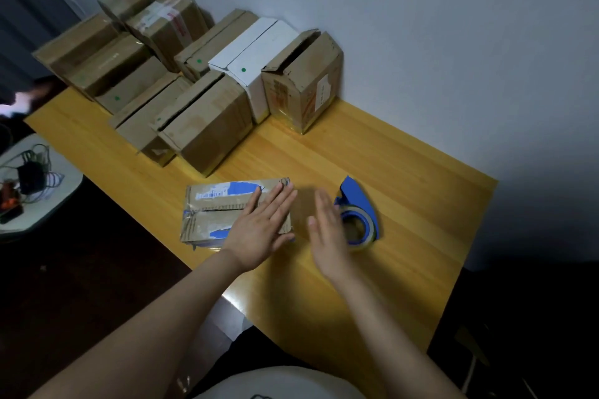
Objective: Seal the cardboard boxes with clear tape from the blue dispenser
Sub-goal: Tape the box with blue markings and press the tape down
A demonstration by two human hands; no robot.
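A flat cardboard box with torn blue label scraps lies near the table's front edge. My left hand rests flat on its right half, fingers straight. The blue tape dispenser with a clear tape roll sits on the table just right of the box. My right hand hovers between box and dispenser, fingers straight, slightly blurred, partly covering the roll and holding nothing.
Several cardboard boxes and a white box stand stacked along the back left of the wooden table, against the wall. A small white side table with cables is at the left. The floor around is dark.
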